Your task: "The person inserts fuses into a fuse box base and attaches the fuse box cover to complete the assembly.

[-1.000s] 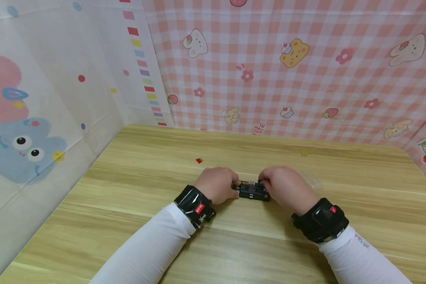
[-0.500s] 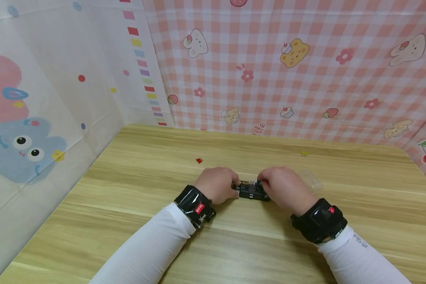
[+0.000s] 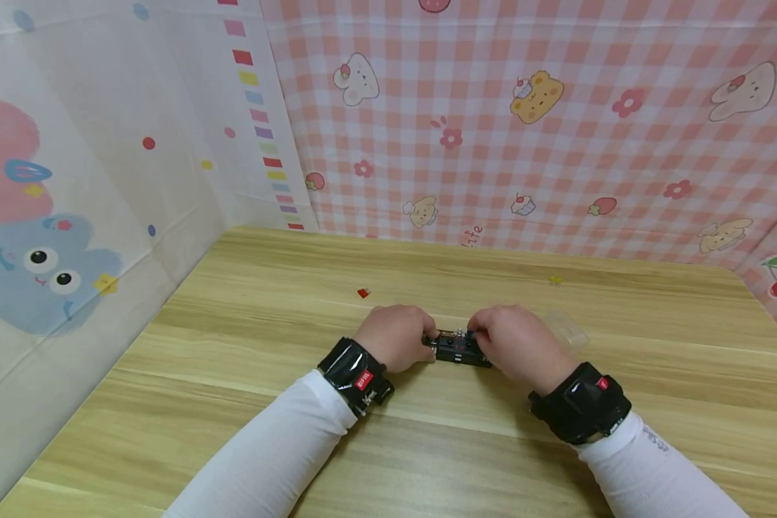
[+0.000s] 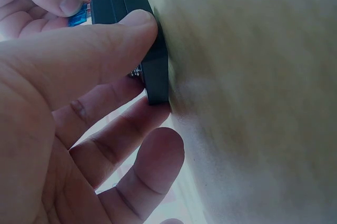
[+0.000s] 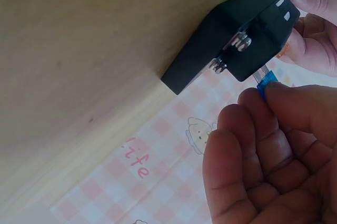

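A black fuse block [image 3: 461,354] with metal screw terminals at its ends lies on the table. My left hand [image 3: 396,338] grips its left end between thumb and fingers. Over the block's right half, my right hand [image 3: 516,342] pinches a blue blade fuse [image 5: 268,81] between thumb and index finger. In the right wrist view the metal prongs of this fuse point at the block's top face, at its edge; how deep they sit cannot be told. The left wrist view shows the same blue fuse beside the block, partly covered by fingers.
On the wooden table [image 3: 246,302], a red blade fuse [image 3: 363,293] lies beyond my left hand. A yellow blade fuse [image 3: 555,280] lies farther back on the right. Just behind my right hand is a clear plastic cover [image 3: 568,329]. A checked cloth [image 3: 479,165] hangs behind the table.
My right hand has shifted slightly left along the fuse block with the blue blade fuse. The left hand and the block stay in place.
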`<action>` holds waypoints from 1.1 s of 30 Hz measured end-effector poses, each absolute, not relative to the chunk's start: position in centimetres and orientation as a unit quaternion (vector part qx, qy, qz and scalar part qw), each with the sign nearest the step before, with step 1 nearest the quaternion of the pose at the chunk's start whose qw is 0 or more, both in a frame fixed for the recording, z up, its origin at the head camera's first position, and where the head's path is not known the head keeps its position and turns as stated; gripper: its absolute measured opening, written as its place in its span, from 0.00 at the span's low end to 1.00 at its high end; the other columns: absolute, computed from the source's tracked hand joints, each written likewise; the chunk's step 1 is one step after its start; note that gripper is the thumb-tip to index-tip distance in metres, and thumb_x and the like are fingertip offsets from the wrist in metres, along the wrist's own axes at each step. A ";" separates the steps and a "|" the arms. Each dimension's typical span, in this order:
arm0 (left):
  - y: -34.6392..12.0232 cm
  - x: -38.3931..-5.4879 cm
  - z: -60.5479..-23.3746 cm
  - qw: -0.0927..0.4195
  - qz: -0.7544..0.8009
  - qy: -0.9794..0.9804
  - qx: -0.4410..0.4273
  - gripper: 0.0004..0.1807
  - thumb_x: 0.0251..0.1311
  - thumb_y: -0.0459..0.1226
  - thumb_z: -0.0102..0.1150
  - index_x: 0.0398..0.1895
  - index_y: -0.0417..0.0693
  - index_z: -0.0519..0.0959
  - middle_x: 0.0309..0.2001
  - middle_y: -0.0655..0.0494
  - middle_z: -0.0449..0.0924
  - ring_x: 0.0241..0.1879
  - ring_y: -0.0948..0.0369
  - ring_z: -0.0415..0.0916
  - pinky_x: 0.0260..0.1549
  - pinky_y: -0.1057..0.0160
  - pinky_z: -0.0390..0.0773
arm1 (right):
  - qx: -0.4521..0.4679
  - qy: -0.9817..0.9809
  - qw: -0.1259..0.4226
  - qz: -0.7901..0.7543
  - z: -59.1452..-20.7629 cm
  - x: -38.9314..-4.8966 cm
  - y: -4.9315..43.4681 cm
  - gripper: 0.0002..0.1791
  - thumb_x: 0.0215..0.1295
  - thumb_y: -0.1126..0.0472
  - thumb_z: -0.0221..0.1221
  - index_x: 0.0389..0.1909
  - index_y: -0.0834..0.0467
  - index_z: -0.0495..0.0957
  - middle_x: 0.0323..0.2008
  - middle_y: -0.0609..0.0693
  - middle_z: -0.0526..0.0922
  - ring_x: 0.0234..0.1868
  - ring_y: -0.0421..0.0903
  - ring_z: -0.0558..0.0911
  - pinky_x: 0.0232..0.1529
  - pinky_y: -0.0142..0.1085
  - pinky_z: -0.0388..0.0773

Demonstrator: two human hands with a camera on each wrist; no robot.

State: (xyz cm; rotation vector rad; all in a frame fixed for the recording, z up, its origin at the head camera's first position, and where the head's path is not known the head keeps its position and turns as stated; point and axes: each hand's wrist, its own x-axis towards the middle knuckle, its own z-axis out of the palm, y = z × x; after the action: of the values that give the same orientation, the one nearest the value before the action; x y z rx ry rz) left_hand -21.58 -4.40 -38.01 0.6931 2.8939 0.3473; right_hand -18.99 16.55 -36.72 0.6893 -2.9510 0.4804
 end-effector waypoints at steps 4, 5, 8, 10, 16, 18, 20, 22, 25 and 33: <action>-4.4 -21.6 -38.0 0.073 0.117 0.963 0.231 0.13 0.59 0.50 0.77 0.46 0.62 0.90 0.48 0.67 0.89 0.42 0.65 0.79 0.51 0.53 0.76 | 0.224 -0.961 0.038 0.158 -36.9 -19.0 16.6 0.03 0.68 0.67 0.66 0.38 0.58 0.88 0.33 0.48 0.88 0.30 0.41 0.79 0.36 0.40 0.81; -4.4 -21.6 -38.0 0.073 0.118 0.963 0.230 0.14 0.59 0.50 0.77 0.46 0.62 0.90 0.48 0.66 0.89 0.42 0.65 0.79 0.51 0.53 0.76 | 0.223 -0.961 0.039 0.158 -36.9 -19.0 16.6 0.03 0.68 0.67 0.66 0.38 0.58 0.88 0.32 0.48 0.88 0.30 0.41 0.79 0.36 0.40 0.81; -4.4 -21.5 -38.0 0.073 0.119 0.963 0.230 0.14 0.59 0.50 0.77 0.47 0.62 0.90 0.49 0.66 0.89 0.43 0.65 0.79 0.52 0.53 0.76 | 0.223 -0.961 0.039 0.160 -36.9 -19.1 16.5 0.03 0.68 0.67 0.66 0.38 0.58 0.88 0.32 0.48 0.88 0.30 0.41 0.79 0.35 0.40 0.81; -4.4 -21.5 -38.0 0.073 0.119 0.963 0.229 0.14 0.59 0.50 0.77 0.47 0.62 0.90 0.49 0.67 0.89 0.43 0.65 0.80 0.53 0.52 0.76 | 0.223 -0.961 0.038 0.158 -36.9 -19.0 16.5 0.03 0.68 0.67 0.66 0.38 0.58 0.88 0.32 0.48 0.88 0.30 0.41 0.79 0.35 0.40 0.81; -4.4 -21.5 -38.0 0.072 0.119 0.963 0.229 0.13 0.59 0.50 0.77 0.46 0.62 0.90 0.48 0.66 0.89 0.42 0.65 0.79 0.52 0.52 0.76 | 0.223 -0.963 0.036 0.149 -36.8 -18.9 16.4 0.03 0.68 0.67 0.67 0.38 0.58 0.89 0.33 0.49 0.88 0.30 0.41 0.79 0.37 0.41 0.82; -4.4 -21.5 -38.0 0.072 0.119 0.963 0.230 0.14 0.59 0.50 0.77 0.46 0.62 0.90 0.48 0.66 0.89 0.42 0.65 0.79 0.52 0.52 0.76 | 0.223 -0.963 0.034 0.147 -36.8 -18.9 16.4 0.03 0.68 0.67 0.66 0.38 0.58 0.89 0.33 0.49 0.88 0.30 0.41 0.79 0.37 0.41 0.82; -4.4 -21.5 -38.1 0.072 0.119 0.963 0.230 0.14 0.59 0.50 0.77 0.46 0.62 0.90 0.48 0.66 0.89 0.42 0.65 0.79 0.52 0.52 0.76 | 0.225 -0.963 0.033 0.147 -36.8 -18.9 16.4 0.03 0.68 0.67 0.66 0.38 0.58 0.89 0.33 0.48 0.88 0.30 0.41 0.79 0.37 0.41 0.82; -4.4 -21.5 -38.1 0.072 0.119 0.963 0.230 0.14 0.59 0.50 0.77 0.46 0.62 0.90 0.48 0.66 0.89 0.42 0.65 0.80 0.52 0.52 0.76 | 0.224 -0.963 0.031 0.146 -36.8 -19.0 16.4 0.03 0.68 0.67 0.66 0.38 0.58 0.89 0.33 0.48 0.88 0.30 0.41 0.79 0.37 0.41 0.82; -4.5 -21.6 -38.1 0.071 0.118 0.963 0.232 0.14 0.59 0.50 0.77 0.46 0.62 0.90 0.48 0.66 0.89 0.43 0.65 0.80 0.52 0.53 0.77 | 0.224 -0.963 0.029 0.144 -36.8 -19.0 16.4 0.03 0.68 0.67 0.66 0.38 0.58 0.89 0.33 0.48 0.88 0.31 0.41 0.79 0.37 0.41 0.82; -4.5 -21.6 -38.0 0.068 0.113 0.963 0.236 0.14 0.59 0.50 0.77 0.46 0.62 0.90 0.48 0.67 0.89 0.42 0.65 0.80 0.50 0.54 0.77 | 0.223 -0.964 0.026 0.142 -36.7 -19.0 16.3 0.03 0.68 0.66 0.66 0.38 0.58 0.89 0.33 0.48 0.88 0.30 0.41 0.79 0.37 0.41 0.82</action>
State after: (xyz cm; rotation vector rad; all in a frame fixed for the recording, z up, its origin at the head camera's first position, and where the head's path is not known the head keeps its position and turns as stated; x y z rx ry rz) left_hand -21.57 -4.46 -38.05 0.7120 2.8995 0.3411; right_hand -18.97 16.33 -36.75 0.6887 -2.9796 0.4374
